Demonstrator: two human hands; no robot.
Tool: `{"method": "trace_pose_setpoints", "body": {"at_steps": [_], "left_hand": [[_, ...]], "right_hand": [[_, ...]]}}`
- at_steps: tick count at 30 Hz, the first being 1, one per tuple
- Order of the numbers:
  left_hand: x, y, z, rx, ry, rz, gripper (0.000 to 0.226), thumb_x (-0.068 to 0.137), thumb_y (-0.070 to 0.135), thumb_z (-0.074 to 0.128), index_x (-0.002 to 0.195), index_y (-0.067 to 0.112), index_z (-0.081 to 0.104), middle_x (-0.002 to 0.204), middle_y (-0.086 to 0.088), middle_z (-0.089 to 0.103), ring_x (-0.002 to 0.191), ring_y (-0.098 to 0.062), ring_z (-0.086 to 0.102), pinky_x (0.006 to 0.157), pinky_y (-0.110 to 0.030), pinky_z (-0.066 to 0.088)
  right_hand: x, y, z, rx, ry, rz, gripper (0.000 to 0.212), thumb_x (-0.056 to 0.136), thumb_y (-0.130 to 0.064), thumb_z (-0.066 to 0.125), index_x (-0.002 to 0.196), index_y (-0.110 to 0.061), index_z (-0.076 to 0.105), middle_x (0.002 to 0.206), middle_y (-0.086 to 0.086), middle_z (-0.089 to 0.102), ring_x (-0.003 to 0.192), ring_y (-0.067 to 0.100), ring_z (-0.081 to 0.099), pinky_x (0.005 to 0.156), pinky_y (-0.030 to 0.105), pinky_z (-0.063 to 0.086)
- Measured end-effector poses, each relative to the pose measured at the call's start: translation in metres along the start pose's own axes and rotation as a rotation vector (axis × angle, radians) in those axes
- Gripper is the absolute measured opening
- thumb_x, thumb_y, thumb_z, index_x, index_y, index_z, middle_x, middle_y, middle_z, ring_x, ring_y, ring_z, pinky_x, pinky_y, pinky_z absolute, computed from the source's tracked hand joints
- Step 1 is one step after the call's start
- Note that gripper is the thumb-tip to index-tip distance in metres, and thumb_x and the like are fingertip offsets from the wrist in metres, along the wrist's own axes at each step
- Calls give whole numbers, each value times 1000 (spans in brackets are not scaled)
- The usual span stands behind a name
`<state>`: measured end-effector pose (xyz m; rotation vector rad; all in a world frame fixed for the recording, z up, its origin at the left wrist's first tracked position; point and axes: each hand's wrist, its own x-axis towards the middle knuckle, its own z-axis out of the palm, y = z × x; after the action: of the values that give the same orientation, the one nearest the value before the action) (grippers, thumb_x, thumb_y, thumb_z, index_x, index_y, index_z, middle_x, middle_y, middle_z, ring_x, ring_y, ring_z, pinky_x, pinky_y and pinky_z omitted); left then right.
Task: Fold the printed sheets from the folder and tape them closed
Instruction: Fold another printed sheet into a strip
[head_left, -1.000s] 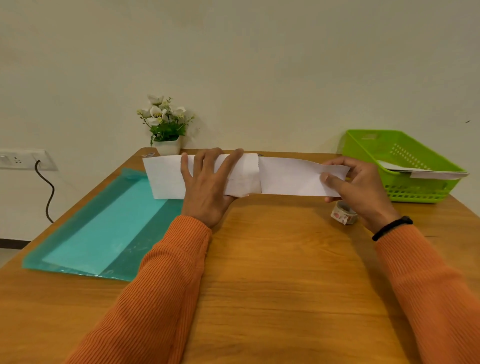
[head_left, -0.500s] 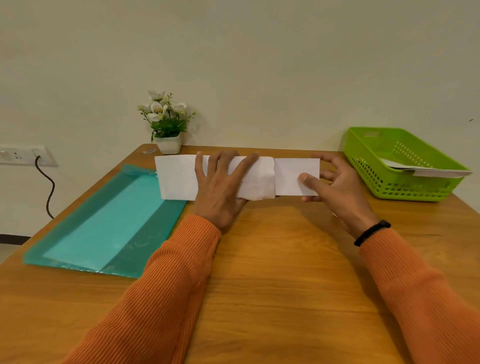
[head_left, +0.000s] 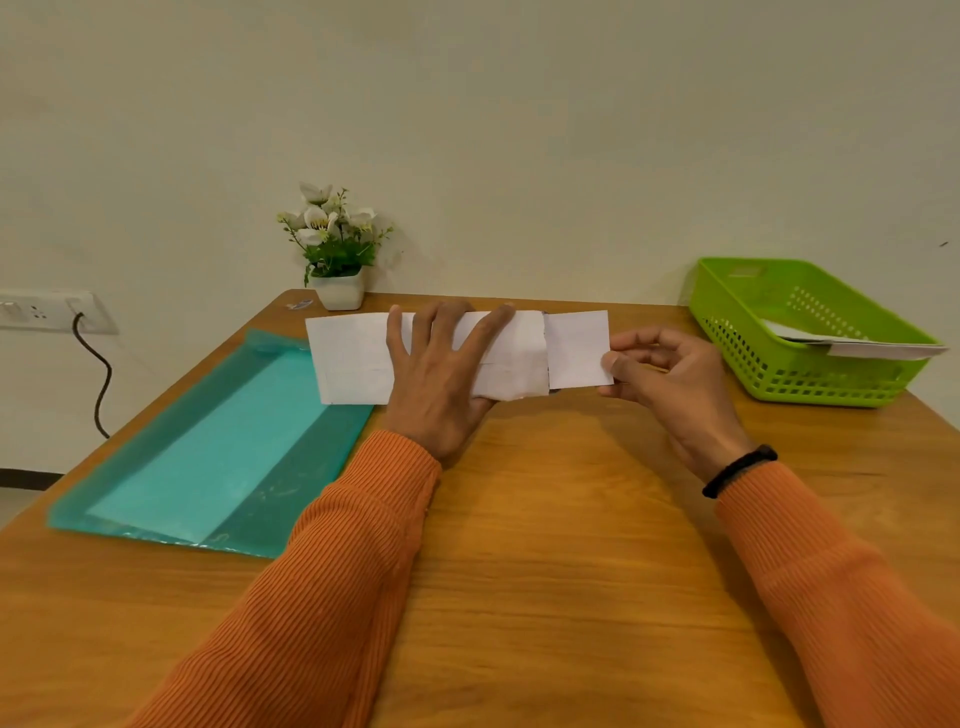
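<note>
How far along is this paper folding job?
Done: a sheet is already a narrow strip, and the basket holds paper. In hand: the left hand presses the strip flat while the right hand pinches its end flap, mid-fold. Left: taping it shut; no tape shows on it.

No readable text anywhere; faint print on the folded white paper sheet (head_left: 358, 358) is illegible.

The left hand (head_left: 441, 384) hides the folded sheet's (head_left: 353, 358) middle, and the basket's (head_left: 769, 384) papers (head_left: 878, 347) are partly hidden.
</note>
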<state>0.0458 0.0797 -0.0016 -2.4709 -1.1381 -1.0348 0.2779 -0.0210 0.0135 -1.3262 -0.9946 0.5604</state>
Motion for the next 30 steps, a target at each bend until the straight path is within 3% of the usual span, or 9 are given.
{"method": "trace_pose_setpoints", "body": {"at_steps": [6, 11, 15, 19, 24, 30], "left_hand": [[0, 0, 1, -2, 9, -1, 99, 73, 49, 87, 153, 36, 32, 144, -12, 42, 138, -34, 33, 119, -71, 12], [0, 2, 3, 9, 22, 19, 98, 73, 50, 87, 153, 36, 33, 143, -12, 43, 137, -33, 34, 118, -72, 14], [-1, 6, 3, 7, 10, 47, 98, 74, 53, 85, 154, 36, 32, 143, -11, 43, 137, -33, 32, 118, -71, 14], [-2, 11, 3, -1, -8, 81, 98, 74, 54, 84, 155, 36, 31, 145, -11, 41, 138, -32, 30, 119, -70, 12], [-3, 17, 4, -21, -36, 111, 97, 76, 55, 82, 156, 38, 30, 146, -10, 40, 139, -31, 29, 120, -70, 10], [-4, 23, 5, -26, -21, 170, 95, 77, 57, 81, 156, 36, 32, 144, -10, 42, 137, -31, 32, 119, -71, 13]], "right_hand": [[-10, -1, 11, -51, -26, -39, 13, 87, -7, 82, 97, -11, 75, 96, 9, 76, 83, 26, 77, 74, 39, 66], [-13, 1, 19, -132, -41, -68, 9, 88, -13, 82, 95, -15, 77, 96, 4, 78, 90, 24, 75, 73, 32, 65], [-14, 2, 22, -148, -76, -52, 11, 86, -17, 85, 95, -18, 79, 97, -2, 78, 94, 18, 74, 80, 38, 65], [-15, 4, 23, -167, -118, -52, 11, 87, -13, 82, 96, -19, 80, 99, -5, 78, 97, 15, 73, 83, 39, 65], [-13, 5, 22, -124, -156, -45, 14, 90, -8, 78, 101, -16, 81, 111, 0, 76, 104, 16, 71, 77, 25, 63], [-11, 7, 18, -78, -227, -2, 21, 90, -1, 76, 104, -16, 81, 108, 2, 78, 103, 19, 73, 81, 29, 63]]}}
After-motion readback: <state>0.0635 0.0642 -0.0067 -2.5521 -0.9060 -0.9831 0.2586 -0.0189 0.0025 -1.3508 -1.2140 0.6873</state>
